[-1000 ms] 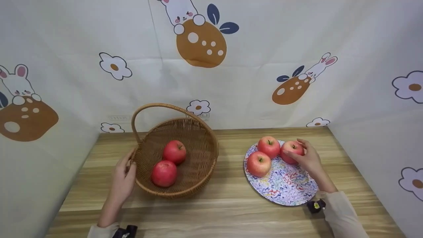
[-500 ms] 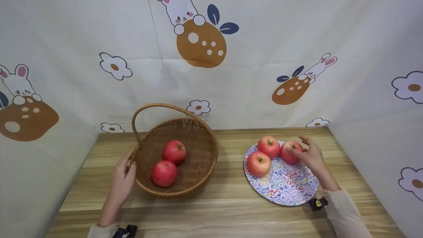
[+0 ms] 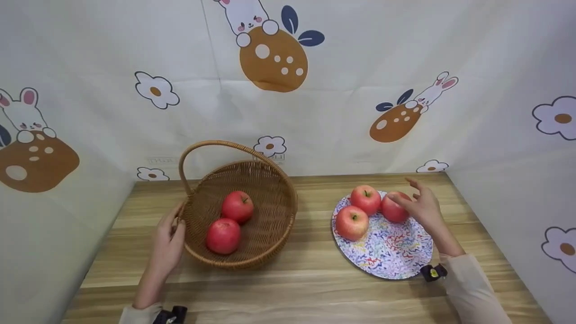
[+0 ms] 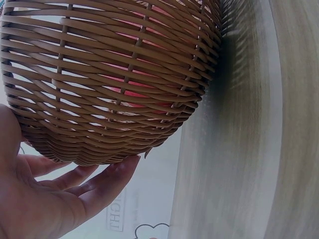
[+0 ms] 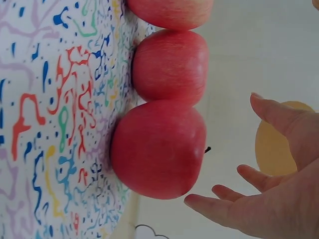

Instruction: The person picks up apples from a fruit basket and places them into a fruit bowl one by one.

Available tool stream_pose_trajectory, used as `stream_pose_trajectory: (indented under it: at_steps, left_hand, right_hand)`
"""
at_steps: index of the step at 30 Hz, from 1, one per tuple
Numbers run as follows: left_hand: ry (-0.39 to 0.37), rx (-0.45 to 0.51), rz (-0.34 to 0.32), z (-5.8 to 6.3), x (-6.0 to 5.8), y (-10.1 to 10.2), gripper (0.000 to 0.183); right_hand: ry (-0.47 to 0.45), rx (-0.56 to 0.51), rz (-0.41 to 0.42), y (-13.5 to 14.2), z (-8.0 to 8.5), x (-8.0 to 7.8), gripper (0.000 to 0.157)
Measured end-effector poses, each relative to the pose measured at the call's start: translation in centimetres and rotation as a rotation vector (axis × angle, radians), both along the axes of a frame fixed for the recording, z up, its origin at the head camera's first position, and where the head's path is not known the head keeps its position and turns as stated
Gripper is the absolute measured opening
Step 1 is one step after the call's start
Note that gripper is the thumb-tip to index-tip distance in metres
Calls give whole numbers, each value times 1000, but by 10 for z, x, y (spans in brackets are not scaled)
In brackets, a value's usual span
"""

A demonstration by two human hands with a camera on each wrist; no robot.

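Observation:
My left hand (image 3: 166,245) holds the left side of a brown wicker basket (image 3: 270,243). In the left wrist view, the fingers (image 4: 107,186) lie along the basket's woven wall (image 4: 99,99). Two red apples, one in back (image 3: 237,207) and one in front (image 3: 223,236), lie inside. At the right, three apples sit on a round patterned plate (image 3: 391,256): one at the left (image 3: 352,223), one at the back (image 3: 365,200) and one at the right (image 3: 393,209). Over the right apple hovers my right hand (image 3: 423,207), fingers spread; the right wrist view shows it apart from that apple (image 5: 157,149).
Both basket and plate stand on a wood-grain table (image 3: 310,292). A high arched handle (image 3: 216,142) rises over the basket. Behind and at both sides hangs a pale curtain (image 3: 328,121) with rabbit and flower prints.
My right hand has let go of the right apple on the plate and drawn slightly up and to the right, its fingers spreading. The left hand and basket have stayed still.

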State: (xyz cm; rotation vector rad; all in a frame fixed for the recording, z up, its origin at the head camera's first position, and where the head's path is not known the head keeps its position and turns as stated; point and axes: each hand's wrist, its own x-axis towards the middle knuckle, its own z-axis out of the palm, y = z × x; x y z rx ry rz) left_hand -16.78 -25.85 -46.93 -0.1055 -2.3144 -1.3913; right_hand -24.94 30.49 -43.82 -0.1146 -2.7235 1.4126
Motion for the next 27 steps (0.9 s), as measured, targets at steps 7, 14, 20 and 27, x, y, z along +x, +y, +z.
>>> stream_pose_trajectory:
  at_steps: [7,14,20,27]
  left_hand:
    - [-26,-1,4,1,1,0,49]
    - [-26,-3,12,2,2,1,48]
    - [-41,-1,14,2,1,1,48]
    - [-83,17,5,3,2,1,49]
  right_hand:
    - [54,-9,33,-10,9,1,78]
    - [99,-29,63,-22,15,2,73]
    - [123,-31,90,-31,18,5,72]
    - [116,-38,96,-40,21,8,73]
